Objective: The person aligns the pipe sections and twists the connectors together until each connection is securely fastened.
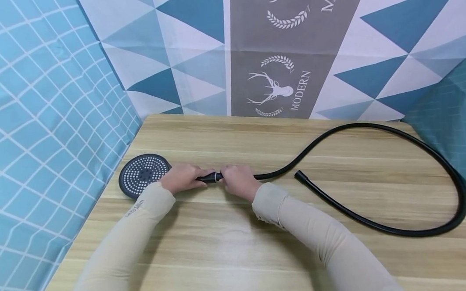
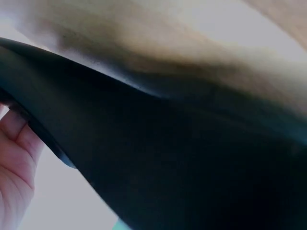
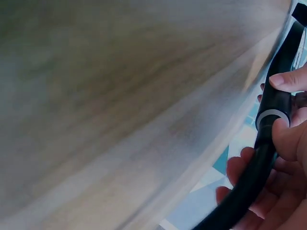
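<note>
A black hand shower (image 1: 143,170) lies at the left of the table, its round face of pale nozzles turned up. My left hand (image 1: 183,178) grips its handle (image 1: 208,178). My right hand (image 1: 236,180) holds the end of a black hose (image 1: 354,125) up against the handle's end, where a light ring (image 3: 272,114) circles the joint. In the right wrist view, the right thumb presses just below this ring, with the fingers curled round the hose. The shower's dark body (image 2: 120,129) fills much of the left wrist view, leaving part of the left hand (image 2: 17,165) visible.
From the right hand the hose loops across the right side of the wooden table (image 1: 222,251). Its free end (image 1: 301,176) points back toward the hands. A blue grid-patterned sheet (image 1: 37,107) stands at the left, and a triangle-patterned sheet (image 1: 196,55) at the back.
</note>
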`<state>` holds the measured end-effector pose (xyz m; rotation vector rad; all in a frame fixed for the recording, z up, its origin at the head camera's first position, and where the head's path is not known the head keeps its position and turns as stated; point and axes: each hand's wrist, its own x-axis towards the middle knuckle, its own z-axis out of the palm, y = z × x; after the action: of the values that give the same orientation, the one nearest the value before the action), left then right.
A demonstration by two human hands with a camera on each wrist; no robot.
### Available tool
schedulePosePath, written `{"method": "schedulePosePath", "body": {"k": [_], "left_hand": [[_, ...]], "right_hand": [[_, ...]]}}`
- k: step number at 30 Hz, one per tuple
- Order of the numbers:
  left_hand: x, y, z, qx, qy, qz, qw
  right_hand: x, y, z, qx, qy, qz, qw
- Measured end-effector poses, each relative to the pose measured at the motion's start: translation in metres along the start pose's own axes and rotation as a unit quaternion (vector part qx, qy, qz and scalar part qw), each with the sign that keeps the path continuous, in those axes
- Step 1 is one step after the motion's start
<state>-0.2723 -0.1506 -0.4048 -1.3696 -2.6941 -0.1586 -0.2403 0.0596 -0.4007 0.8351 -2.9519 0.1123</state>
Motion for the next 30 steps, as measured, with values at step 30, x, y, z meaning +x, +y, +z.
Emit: {"method": "schedulePosePath", "body": {"k": [30], "left_hand": [[-0.003,0.020,-0.002,0.105,-0.061,-0.096,0.9879]], "right_hand": [[-0.074,0.063,-0.049,0.081,0.005,-0.024,0.9964]]}}
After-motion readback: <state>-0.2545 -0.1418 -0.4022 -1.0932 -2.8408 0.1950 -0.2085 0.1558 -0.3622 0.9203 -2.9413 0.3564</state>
